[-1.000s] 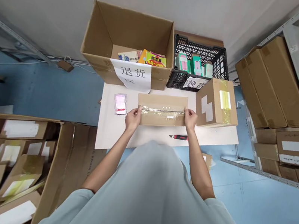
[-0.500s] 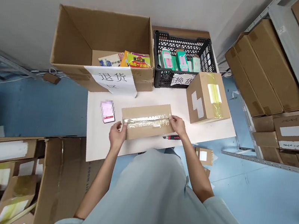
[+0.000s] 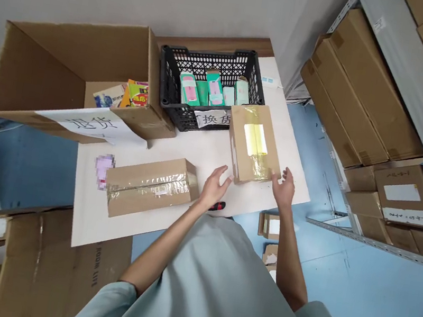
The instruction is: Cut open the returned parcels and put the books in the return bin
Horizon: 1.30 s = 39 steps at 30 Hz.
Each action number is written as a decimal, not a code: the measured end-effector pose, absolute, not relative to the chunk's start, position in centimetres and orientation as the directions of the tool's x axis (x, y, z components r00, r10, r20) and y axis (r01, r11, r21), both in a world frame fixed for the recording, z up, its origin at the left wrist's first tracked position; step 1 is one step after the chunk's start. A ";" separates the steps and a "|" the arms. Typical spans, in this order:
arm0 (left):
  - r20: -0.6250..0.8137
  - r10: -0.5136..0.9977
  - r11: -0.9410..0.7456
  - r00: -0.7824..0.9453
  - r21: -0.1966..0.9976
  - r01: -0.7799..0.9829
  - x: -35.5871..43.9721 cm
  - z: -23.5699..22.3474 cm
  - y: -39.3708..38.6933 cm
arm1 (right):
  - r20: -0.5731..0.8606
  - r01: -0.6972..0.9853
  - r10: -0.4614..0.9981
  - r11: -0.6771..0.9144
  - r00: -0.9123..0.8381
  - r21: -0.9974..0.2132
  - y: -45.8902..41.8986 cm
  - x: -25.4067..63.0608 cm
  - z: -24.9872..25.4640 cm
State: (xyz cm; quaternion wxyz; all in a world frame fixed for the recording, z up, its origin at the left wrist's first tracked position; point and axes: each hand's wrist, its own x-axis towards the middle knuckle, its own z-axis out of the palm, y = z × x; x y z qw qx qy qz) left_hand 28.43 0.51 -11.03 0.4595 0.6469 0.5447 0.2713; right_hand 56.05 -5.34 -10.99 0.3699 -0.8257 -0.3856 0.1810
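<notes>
A taped cardboard box [image 3: 238,155] with a white and yellow label stands on the right of the white table [image 3: 297,177]. My right hand [image 3: 282,188] is at its front right corner, fingers apart, the thumb side touching or almost touching it. My left hand [image 3: 215,187] is open just off the box's front left edge. Left of it lies a longer sealed carton [image 3: 151,186] with clear tape along its top, untouched by either hand. A red and black utility knife [image 3: 218,206] shows partly below my left hand.
A large open cardboard box [image 3: 50,63] with colourful packets stands at the back left, beside a black plastic crate [image 3: 170,114] of small green boxes. A blurred-out phone [image 3: 104,171] lies at the left. Shelves [image 3: 384,231] with cartons rise at the right.
Both hands have let go of the long carton and moved right to the labelled box. The long carton sits further left on the table, and my view has shifted to the right.
</notes>
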 end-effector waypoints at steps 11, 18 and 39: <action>-0.255 0.959 0.172 0.121 0.868 0.466 29.3 -11.0 -2.6 | -0.225 0.322 0.875 -0.380 0.429 -0.867 -7.4 52.4 -11.9; -0.264 0.964 0.231 0.018 0.875 0.426 28.1 -11.3 -1.7 | -0.171 0.414 0.908 -0.333 0.382 -0.847 -5.5 50.2 -13.1; 0.007 0.947 0.187 -0.322 0.801 0.568 -0.4 -12.3 -4.4 | -0.581 0.951 0.766 0.128 -0.275 -0.282 -9.4 34.9 -21.1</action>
